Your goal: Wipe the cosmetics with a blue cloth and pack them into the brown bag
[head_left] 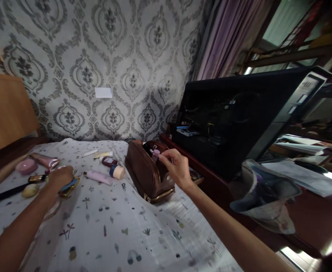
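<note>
The right hand (179, 168) pinches a small pink-capped container (156, 152) at the mouth of the brown bag (142, 172); probably light, rigid and slick, it is best held by its cap. The left hand (60, 177), its grip indiscernible, lies among cosmetics (45, 161). Beyond: printed sheet (112, 230), patterned wall (109, 64), purple curtain (222, 41).

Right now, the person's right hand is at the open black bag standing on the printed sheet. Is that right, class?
Not quite: the bag is brown, not black, as the head view shows. The right hand is indeed at it, and it stands open on the printed sheet.
</note>
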